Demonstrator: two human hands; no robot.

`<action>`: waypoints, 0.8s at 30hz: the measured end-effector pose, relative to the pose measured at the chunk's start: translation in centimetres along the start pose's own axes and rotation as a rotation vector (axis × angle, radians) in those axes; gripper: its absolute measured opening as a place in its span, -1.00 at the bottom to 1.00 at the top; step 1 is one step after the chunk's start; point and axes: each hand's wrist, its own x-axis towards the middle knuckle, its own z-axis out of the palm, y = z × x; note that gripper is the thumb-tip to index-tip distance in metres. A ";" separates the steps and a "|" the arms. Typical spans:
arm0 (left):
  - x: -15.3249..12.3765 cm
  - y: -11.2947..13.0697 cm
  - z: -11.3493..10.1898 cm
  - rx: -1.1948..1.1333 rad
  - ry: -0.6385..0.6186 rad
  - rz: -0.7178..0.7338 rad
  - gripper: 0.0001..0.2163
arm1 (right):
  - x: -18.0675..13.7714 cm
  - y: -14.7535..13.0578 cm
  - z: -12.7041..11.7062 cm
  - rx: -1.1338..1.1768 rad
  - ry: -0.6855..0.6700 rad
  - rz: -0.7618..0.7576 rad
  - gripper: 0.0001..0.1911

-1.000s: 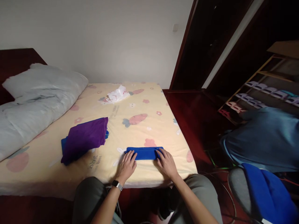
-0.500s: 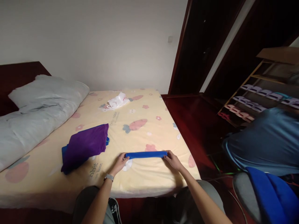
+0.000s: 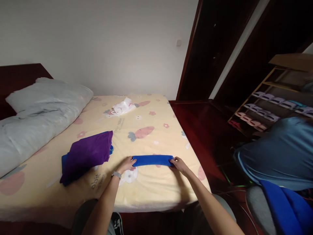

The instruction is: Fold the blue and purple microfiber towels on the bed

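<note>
A narrow folded blue cloth (image 3: 153, 160) stretches crosswise near the front edge of the bed. My left hand (image 3: 128, 163) grips its left end, and a watch (image 3: 116, 175) sits on that wrist. At the opposite end, my right hand (image 3: 177, 163) pinches the cloth between thumb and fingers. To the left of my left hand lies a folded purple cloth (image 3: 89, 151), on top of blue fabric that shows at its edges.
A crumpled white plastic bag (image 3: 123, 106) lies farther back on the patterned bedsheet (image 3: 158, 192). A grey quilt (image 3: 49, 111) is heaped at left. On the right stand a shoe rack (image 3: 264, 83) and a chair (image 3: 256, 202) with blue cloth draped over it.
The blue cloth shows a wider face than before, as its top edge has risen a little. Both hands keep hold of its ends. The view has shifted slightly.
</note>
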 end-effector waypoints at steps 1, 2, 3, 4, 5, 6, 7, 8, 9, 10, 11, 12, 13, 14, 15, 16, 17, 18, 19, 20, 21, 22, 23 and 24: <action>-0.4 0.0 0.2 -0.058 -0.004 0.004 -0.66 | -0.4 0.1 0.0 0.102 -0.019 -0.005 -0.71; -0.8 0.0 0.3 -0.119 -0.003 0.016 -0.65 | -1.0 0.2 -0.1 0.223 -0.045 -0.006 -0.67; -1.4 0.0 0.5 -0.177 0.004 0.031 -0.65 | -1.6 0.4 -0.4 0.348 -0.074 -0.003 -0.62; -2.0 0.0 0.6 -0.229 0.016 0.047 -0.65 | -2.2 0.5 -0.7 0.462 -0.102 0.004 -0.59; -2.7 -0.1 0.7 -0.269 0.025 0.063 -0.65 | -3.0 0.6 -1.2 0.549 -0.127 0.011 -0.56; -3.4 -0.2 0.8 -0.307 0.033 0.073 -0.66 | -3.7 0.8 -1.7 0.599 -0.144 0.016 -0.54; -4.2 -0.3 1.0 -0.354 0.034 0.077 -0.66 | -4.6 1.0 -2.1 0.632 -0.152 0.016 -0.53; -5.0 -0.5 1.2 -0.417 0.031 0.070 -0.66 | -5.4 1.2 -2.6 0.656 -0.157 0.016 -0.53; -5.9 -0.8 1.4 -0.486 0.024 0.058 -0.67 | -6.3 1.6 -2.9 0.671 -0.165 0.017 -0.54; -6.8 -1.1 1.8 -0.552 0.018 0.045 -0.67 | -7.3 1.9 -3.2 0.679 -0.171 0.017 -0.54; -7.9 -1.5 2.3 -0.608 0.013 0.033 -0.67 | -8.3 2.4 -3.3 0.678 -0.170 0.018 -0.55; -8.9 -2.1 2.8 -0.647 0.012 0.025 -0.67 | -9.3 2.9 -3.4 0.671 -0.159 0.020 -0.56; -10.0 -2.7 3.5 -0.666 0.012 0.023 -0.67 | -10.4 3.4 -3.4 0.661 -0.145 0.022 -0.57; -11.2 -3.4 4.2 -0.679 0.019 0.025 -0.67 | -11.4 3.9 -3.4 0.654 -0.133 0.020 -0.59; -12.3 -4.1 4.9 -0.694 0.034 0.026 -0.67 | -12.5 4.4 -3.3 0.648 -0.124 0.016 -0.62; -13.4 -4.9 5.6 -0.717 0.057 0.021 -0.67 | -13.5 4.9 -3.3 0.644 -0.126 0.008 -0.63; -14.4 -5.6 6.2 -0.739 0.089 0.016 -0.67 | -14.5 5.3 -3.3 0.644 -0.139 0.002 -0.64; -15.2 -6.3 6.7 -0.758 0.127 0.015 -0.66 | -15.5 5.6 -3.4 0.646 -0.158 0.000 -0.65; -15.9 -6.9 7.2 -0.770 0.166 0.018 -0.64 | -16.4 5.9 -3.4 0.652 -0.175 0.003 -0.66; -16.5 -7.4 7.6 -0.775 0.203 0.026 -0.62 | -17.3 6.1 -3.6 0.661 -0.181 0.010 -0.68; -16.9 -8.0 7.8 -0.770 0.234 0.037 -0.61 | -18.2 6.2 -3.7 0.674 -0.178 0.023 -0.69; -17.2 -8.5 8.1 -0.758 0.256 0.048 -0.59 | -19.0 6.2 -3.8 0.687 -0.171 0.037 -0.70; -17.3 -9.0 8.3 -0.748 0.274 0.055 -0.59 | -19.7 6.1 -3.9 0.699 -0.163 0.051 -0.71; -17.4 -9.6 8.5 -0.746 0.288 0.055 -0.60 | -20.5 6.0 -4.0 0.708 -0.162 0.062 -0.71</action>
